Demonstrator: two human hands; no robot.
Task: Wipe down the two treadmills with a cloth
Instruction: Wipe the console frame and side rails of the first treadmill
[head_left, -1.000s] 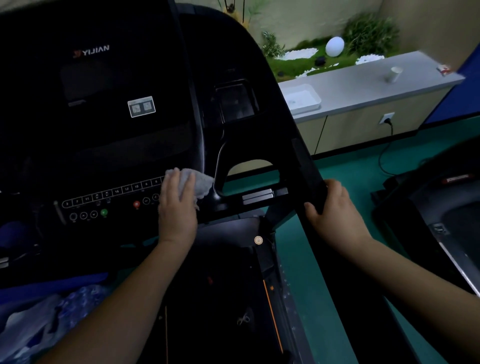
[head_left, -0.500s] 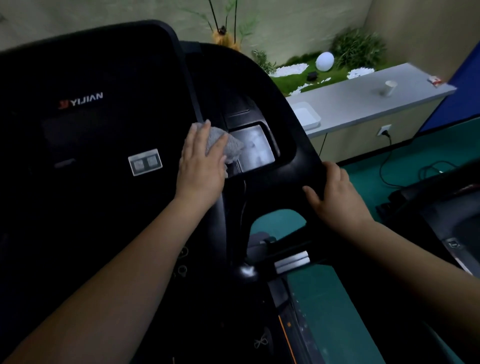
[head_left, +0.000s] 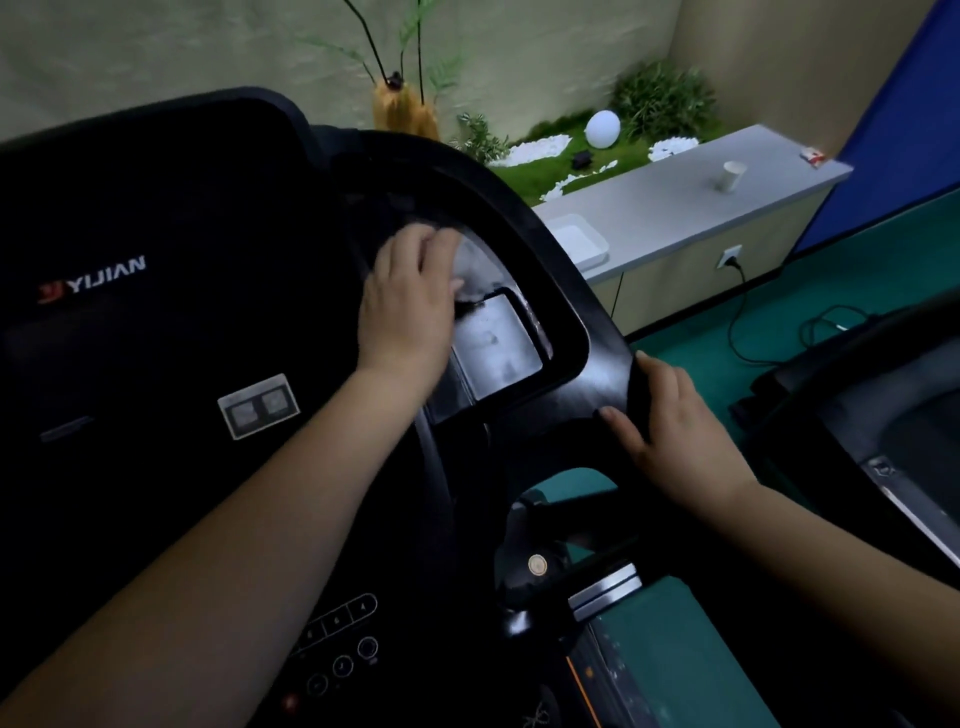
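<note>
Pale grey cloth (head_left: 475, 262), bunched and blurred, at upper centre of the frame, pressed under the left hand (head_left: 408, 306) against the inner curve of the black plastic treadmill console (head_left: 156, 322). Fingers laid over the cloth, loosely bent; whether curled round it or only pressing flat, cannot tell through the blur. Just below the cloth, touching its lower edge, a glossy rectangular recessed tray (head_left: 496, 345) in the console's right wing, smeared with pale marks.

Soft and light by the look, likely to crumple and ride up under the palm; best kept bunched beneath the fingers with pressure from the flat of the hand, and pushed into corners with the fingertips. Glossy plastic probably slick, so streaks likely unless passes overlap.

Right hand (head_left: 675, 431), right of centre, wrapped round the black padded handlebar (head_left: 602, 332), thumb on the near face, fingers over the top, steadying.

Further out: white sticker with two square codes (head_left: 258, 406) left of the forearm; round control buttons (head_left: 343, 660) at bottom centre, partly under the left arm. Second dark treadmill (head_left: 883, 415) at the right edge, well apart, not yet touched. Grey tabletop (head_left: 675, 208) at upper right, carrying a white rectangular tray (head_left: 579, 239) and a white paper cup (head_left: 732, 174). Black power cable (head_left: 743, 322) trailing over the green floor between the two machines, a possible snag when crossing over.
</note>
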